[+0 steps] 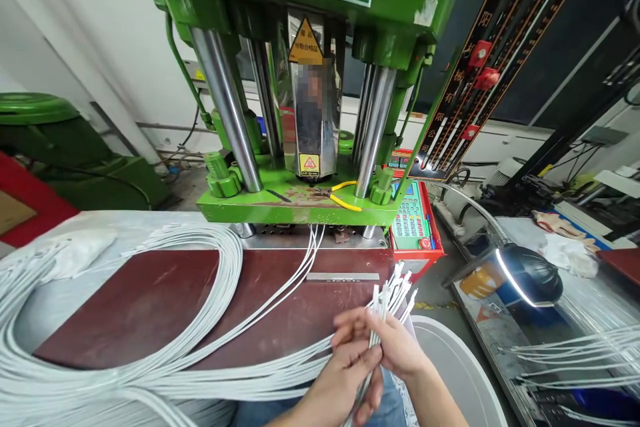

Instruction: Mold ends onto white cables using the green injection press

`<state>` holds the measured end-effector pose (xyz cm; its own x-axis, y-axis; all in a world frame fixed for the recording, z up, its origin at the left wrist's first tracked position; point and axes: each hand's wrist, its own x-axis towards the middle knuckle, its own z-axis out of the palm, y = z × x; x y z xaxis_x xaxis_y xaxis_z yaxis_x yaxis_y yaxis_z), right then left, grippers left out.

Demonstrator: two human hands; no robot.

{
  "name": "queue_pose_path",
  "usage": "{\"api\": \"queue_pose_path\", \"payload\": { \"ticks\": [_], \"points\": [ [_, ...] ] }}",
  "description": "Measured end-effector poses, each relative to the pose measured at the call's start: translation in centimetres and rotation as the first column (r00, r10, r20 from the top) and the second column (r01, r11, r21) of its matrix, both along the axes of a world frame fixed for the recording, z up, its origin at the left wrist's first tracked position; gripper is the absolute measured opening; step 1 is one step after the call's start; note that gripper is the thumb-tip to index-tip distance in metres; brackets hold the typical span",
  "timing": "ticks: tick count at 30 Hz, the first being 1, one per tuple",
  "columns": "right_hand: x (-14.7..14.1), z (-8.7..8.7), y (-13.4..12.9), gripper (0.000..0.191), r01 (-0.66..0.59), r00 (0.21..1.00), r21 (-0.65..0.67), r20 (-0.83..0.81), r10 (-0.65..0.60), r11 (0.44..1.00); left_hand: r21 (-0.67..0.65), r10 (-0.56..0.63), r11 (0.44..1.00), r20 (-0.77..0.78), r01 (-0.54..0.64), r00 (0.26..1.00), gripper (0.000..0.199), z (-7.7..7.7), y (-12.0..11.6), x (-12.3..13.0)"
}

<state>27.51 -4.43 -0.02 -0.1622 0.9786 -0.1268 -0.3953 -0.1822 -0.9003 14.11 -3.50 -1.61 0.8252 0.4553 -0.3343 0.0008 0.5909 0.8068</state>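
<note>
A small bunch of white cables (384, 300) with white moulded ends is between my two hands, low and right of centre. My left hand (345, 373) is closed round the cables just below their ends. Against the same cables, a little higher, my right hand (397, 345) is closed too, its fingers partly curled behind them. More white cable ends (404, 290) lie at the brown board's right edge, beside my hands. From there a thick bundle of white cables (240, 383) runs left. Several cables (287, 290) lead up under the green press (280, 213).
Yellow-handled pliers (345, 197) lie on the press's lower plate. A metal strip (343, 277) rests on the brown board (165, 293). A coil of cables (227, 280) lies left, a control box (413, 220) stands behind, and a white bin (450, 360) and lamp (530, 277) are right.
</note>
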Motion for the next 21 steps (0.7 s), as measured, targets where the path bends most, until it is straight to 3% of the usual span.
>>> {"api": "queue_pose_path", "payload": {
  "ticks": [3, 4, 5, 7, 9, 10, 13, 17, 21],
  "points": [
    [2.5, 1.2, 1.1, 0.054, 0.153, 0.988, 0.154, -0.058, -0.146, 0.976, -0.072, -0.035, 0.997, 0.023, 0.037, 0.999, 0.044, 0.5, -0.4, 0.6],
    [3.4, 1.9, 1.4, 0.057, 0.143, 0.99, 0.203, -0.017, -0.143, 0.969, -0.092, -0.057, 0.994, 0.024, 0.059, 0.998, 0.044, 0.6, -0.6, 0.6],
    [4.1, 2.5, 1.6, 0.059, 0.08, 0.993, 0.245, 0.06, -0.098, 0.966, -0.106, -0.062, 0.992, 0.021, 0.064, 0.998, 0.044, 0.6, -0.6, 0.7],
    [5.1, 3.5, 1.7, 0.058, -0.162, 0.958, 0.263, 0.275, 0.087, 0.951, -0.144, -0.021, 0.989, 0.022, 0.024, 1.0, 0.045, 0.6, -0.6, 0.7],
    [5.2, 4.1, 1.6, 0.054, -0.376, 0.846, 0.187, 0.469, 0.254, 0.908, -0.192, 0.06, 0.98, 0.032, -0.052, 0.998, 0.045, 0.6, -0.4, 0.7],
    [5.1, 4.1, 1.5, 0.052, -0.426, 0.794, 0.14, 0.531, 0.295, 0.894, -0.21, 0.099, 0.974, 0.038, -0.089, 0.994, 0.046, 0.7, -0.3, 0.8],
    [4.2, 3.8, 1.4, 0.049, -0.411, 0.747, 0.087, 0.602, 0.281, 0.907, -0.224, 0.167, 0.963, 0.053, -0.151, 0.984, 0.044, 0.8, 0.2, 0.7],
    [2.9, 3.9, 1.6, 0.045, -0.267, 0.766, 0.197, 0.637, 0.084, 0.943, -0.216, 0.185, 0.962, 0.078, -0.165, 0.98, 0.042, 0.5, 0.5, 0.5],
    [2.4, 4.3, 2.3, 0.039, -0.386, 0.69, 0.195, 0.71, 0.142, 0.902, -0.187, 0.201, 0.966, 0.105, -0.179, 0.974, 0.039, 0.1, 0.5, 0.3]
  ]
}}
